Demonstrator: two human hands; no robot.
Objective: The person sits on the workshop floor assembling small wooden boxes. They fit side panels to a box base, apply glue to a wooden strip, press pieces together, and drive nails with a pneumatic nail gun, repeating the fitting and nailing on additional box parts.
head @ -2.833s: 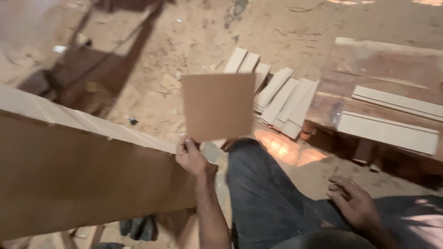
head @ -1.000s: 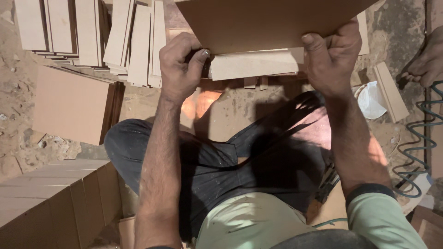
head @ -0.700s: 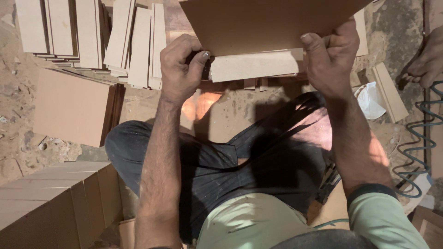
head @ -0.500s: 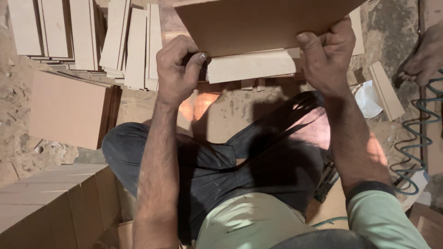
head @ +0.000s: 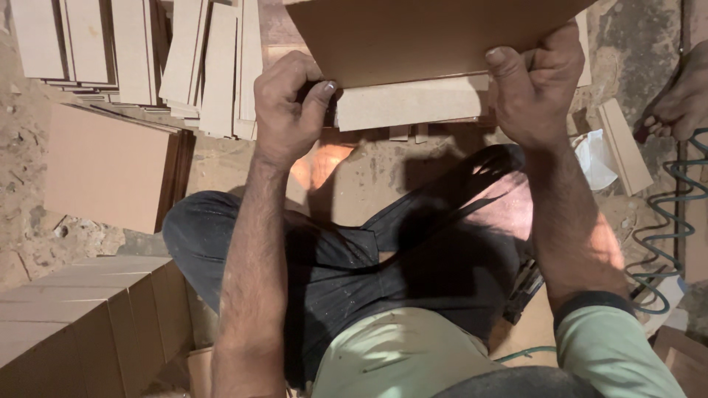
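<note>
Two hands hold one item: our left hand is closed on the lower left edge of a flat brown board, and our right hand clamps its lower right edge, the board raised above our lap at the top of the view. Beneath it we list a pale narrow strip, a row of cut strips on the dusty floor, a leaning panel at left, stacked boxes at lower left, a coiled green hose at right, and another person's hand at the right edge.

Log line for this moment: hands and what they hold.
left hand: grips board edge | right hand: grips same board | strip: under board | another person's hand: at right, by hose
</note>
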